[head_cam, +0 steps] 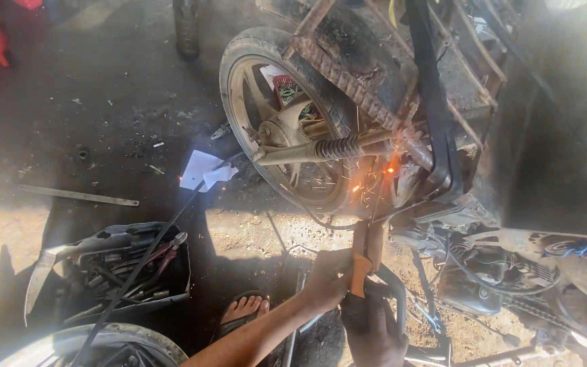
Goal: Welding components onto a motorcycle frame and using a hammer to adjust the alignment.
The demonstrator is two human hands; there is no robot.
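Observation:
My left hand (pixel 327 278) reaches in from the bottom on a bare arm and grips the orange-handled welding holder (pixel 361 261). My right hand (pixel 375 333), dark in shadow, is closed around the holder's black lower end just beneath. The rod points up to the rusty metal rack (pixel 348 68) fixed over the motorcycle's rear wheel (pixel 239 75). Orange sparks (pixel 375 178) fly where the rod meets the rack's frame, beside the rear shock spring (pixel 338 146). A black cable (pixel 151 248) runs off to the lower left.
An open tray of tools (pixel 123 265) lies at the lower left, above a tyre (pixel 103 343). My sandalled foot (pixel 242 309) rests on the dirt floor. A white paper (pixel 205 170), a flat metal bar (pixel 79 196) and the engine (pixel 497 275) are nearby.

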